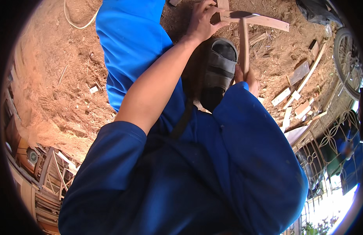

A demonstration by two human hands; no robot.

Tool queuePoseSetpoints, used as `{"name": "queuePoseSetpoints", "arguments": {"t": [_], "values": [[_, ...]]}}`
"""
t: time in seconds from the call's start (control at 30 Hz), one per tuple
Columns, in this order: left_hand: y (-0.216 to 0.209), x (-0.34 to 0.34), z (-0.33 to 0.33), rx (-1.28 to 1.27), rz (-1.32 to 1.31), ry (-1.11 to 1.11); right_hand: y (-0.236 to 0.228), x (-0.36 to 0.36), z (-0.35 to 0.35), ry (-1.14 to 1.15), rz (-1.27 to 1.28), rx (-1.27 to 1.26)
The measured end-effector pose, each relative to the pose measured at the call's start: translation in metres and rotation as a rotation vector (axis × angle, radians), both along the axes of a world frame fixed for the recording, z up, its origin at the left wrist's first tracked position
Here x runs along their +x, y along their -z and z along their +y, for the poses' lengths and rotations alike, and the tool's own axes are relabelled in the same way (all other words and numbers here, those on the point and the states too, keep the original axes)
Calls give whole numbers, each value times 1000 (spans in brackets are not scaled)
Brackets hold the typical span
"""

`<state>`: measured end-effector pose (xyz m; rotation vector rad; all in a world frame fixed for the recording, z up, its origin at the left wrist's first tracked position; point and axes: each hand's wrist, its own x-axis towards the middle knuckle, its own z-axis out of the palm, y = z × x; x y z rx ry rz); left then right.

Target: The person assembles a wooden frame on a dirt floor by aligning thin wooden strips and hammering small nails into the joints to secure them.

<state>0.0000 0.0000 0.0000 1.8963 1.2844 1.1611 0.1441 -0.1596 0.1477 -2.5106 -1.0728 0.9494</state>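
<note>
My right hand (251, 81) is wrapped round the lower end of a hammer's wooden handle (244, 49), partly hidden by my blue-clad knee. The dark hammer head (244, 15) lies over a pale wooden strip (269, 22). At the strip's left end, a second short wooden piece (223, 4) meets it and runs out at the top edge. My left hand (203, 23) grips this joint, with thumb and forefinger on either side of the strip's end. Whether a nail is between those fingers is too small to tell. My foot in a dark strapped sandal (221, 64) stands just below the strip.
Sawdust-covered ground (68, 78) surrounds me. Several wood offcuts (281, 97) and a long thin lath (312, 74) lie at the right, near a bicycle wheel (346, 60) and a metal lattice (326, 156). Stacked timber (48, 203) is at lower left; a pale hose (81, 26) lies upper left.
</note>
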Motion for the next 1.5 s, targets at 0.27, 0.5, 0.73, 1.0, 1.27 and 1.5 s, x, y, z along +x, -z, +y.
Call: {"name": "queuePoseSetpoints", "arguments": {"t": [0.27,0.5,0.73,1.0,1.27,1.5], "values": [[3,3,1,29,-30,-18,24,21,-11,74,325,187],[2,0,14,45,-12,-29,8,-18,8,204,190,342],[-2,2,6,67,21,-24,18,10,-5,99,2,290],[1,-5,3,3,65,20,27,-10,5,-322,-299,92],[-1,0,1,60,10,-30,0,-1,10,-99,-66,-69],[5,3,1,34,19,-32,-12,-27,21,290,174,603]]}}
